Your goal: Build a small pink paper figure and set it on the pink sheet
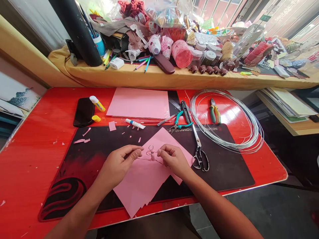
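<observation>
A small wire figure [152, 154], partly wrapped in pink paper, is held up over pink sheets [142, 186] on the dark mat. It has a loop at its top and thin arms spreading to both sides. My left hand [126, 161] pinches near the end of its left arm, thumb against forefinger. On the other side, my right hand [173, 158] is closed with its fingertips at the figure's right part. Black-handled scissors [201, 157] lie to the right of the sheets, and teal-handled pliers [178, 122] rest above them.
A wire coil [251, 132] and yellow-green pliers [214, 113] are at the right. Behind the mat [224, 172] are a pink paper stack [139, 103], a glue stick [97, 103], a phone [84, 112] and a white-blue tube [135, 123]. A cluttered shelf [149, 78] spans the back.
</observation>
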{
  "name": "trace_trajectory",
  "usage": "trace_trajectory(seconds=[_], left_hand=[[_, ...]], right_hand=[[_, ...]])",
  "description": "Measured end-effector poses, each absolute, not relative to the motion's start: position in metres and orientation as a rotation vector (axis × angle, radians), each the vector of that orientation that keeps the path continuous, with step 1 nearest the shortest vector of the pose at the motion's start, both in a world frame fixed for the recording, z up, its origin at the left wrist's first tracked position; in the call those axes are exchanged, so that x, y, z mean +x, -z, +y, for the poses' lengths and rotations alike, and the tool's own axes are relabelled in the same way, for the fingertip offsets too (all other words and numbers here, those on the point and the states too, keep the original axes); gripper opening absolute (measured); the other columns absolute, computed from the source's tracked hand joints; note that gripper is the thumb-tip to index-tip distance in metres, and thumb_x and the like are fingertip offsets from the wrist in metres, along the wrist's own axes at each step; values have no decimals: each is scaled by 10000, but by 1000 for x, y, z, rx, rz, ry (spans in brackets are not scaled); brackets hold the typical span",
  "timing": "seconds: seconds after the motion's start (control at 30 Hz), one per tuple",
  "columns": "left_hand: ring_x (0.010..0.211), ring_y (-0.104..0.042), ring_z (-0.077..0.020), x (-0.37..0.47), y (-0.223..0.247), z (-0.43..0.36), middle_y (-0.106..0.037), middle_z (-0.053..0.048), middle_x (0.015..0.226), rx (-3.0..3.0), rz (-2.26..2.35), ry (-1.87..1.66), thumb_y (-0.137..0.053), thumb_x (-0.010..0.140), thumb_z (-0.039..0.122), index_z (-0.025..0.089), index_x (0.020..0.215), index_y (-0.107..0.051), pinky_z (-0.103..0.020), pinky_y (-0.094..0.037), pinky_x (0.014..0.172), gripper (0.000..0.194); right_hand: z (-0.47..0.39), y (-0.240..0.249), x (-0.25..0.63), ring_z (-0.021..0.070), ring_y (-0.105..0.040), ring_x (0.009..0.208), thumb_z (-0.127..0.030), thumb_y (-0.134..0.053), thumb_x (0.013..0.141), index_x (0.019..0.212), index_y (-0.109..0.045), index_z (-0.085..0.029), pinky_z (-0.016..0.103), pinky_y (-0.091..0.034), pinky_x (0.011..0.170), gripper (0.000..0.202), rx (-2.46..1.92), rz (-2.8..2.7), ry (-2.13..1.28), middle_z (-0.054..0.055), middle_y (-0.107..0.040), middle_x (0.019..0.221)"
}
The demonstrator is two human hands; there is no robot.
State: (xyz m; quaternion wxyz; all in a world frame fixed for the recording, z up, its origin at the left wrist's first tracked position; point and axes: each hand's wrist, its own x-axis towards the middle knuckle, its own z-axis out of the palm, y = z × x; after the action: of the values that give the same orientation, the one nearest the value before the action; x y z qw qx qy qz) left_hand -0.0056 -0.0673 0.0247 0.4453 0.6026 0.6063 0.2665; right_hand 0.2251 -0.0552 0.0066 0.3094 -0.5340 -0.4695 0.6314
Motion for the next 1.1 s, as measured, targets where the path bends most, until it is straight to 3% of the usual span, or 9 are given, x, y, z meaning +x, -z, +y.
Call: trace_trajectory(seconds=[0.23,0.37,0.6,0.8,1.0,1.1], left_hand=[[795,-654,-194,-10,-29,-53,-773,-55,930,1263,1264,-564,-622,918,599,214,947,-793,-321,-543,777,423],[826,-657,-210,-9,-36,-47,-764,-58,890,1285,1184,-518,-633,900,594,206,861,-773,-327,-539,777,414],[854,-664,-242,-5,-41,-48,-762,-38,879,1413,1285,-398,-725,812,565,221,857,-768,-335,-512,762,350],[804,-648,-221,-4,-42,-52,-753,-17,829,1521,1341,-425,-627,892,549,233,830,-755,-306,-480,700,347],[847,-672,-228,0,-39,-57,-783,-26,947,1518,1353,-443,-668,880,569,254,1031,-765,-317,-495,746,362],[858,-673,-228,4,-37,-60,-780,-17,929,1500,1338,-433,-686,872,527,260,990,-767,-314,-495,759,303]], right_hand=[[-53,-7,224,92,-315,415,-427,-666,837,714,-605,-210,227,-242,430,257,-1340,-1099,-1792,-97,-380,441],[-54,-8,224,89,-307,413,-440,-665,837,715,-607,-205,226,-239,428,271,-1333,-1119,-1804,-99,-374,440],[-55,-12,221,90,-313,412,-436,-665,820,705,-612,-200,231,-247,431,267,-1357,-1141,-1802,-95,-389,434],[-56,-12,220,91,-310,409,-434,-665,818,702,-609,-205,231,-255,432,263,-1351,-1141,-1819,-100,-375,432],[-57,-7,221,92,-302,406,-429,-656,838,705,-602,-208,236,-252,435,264,-1339,-1149,-1796,-102,-369,428],[-57,-8,220,92,-307,408,-417,-653,836,707,-600,-208,235,-253,439,252,-1333,-1146,-1808,-102,-376,428]])
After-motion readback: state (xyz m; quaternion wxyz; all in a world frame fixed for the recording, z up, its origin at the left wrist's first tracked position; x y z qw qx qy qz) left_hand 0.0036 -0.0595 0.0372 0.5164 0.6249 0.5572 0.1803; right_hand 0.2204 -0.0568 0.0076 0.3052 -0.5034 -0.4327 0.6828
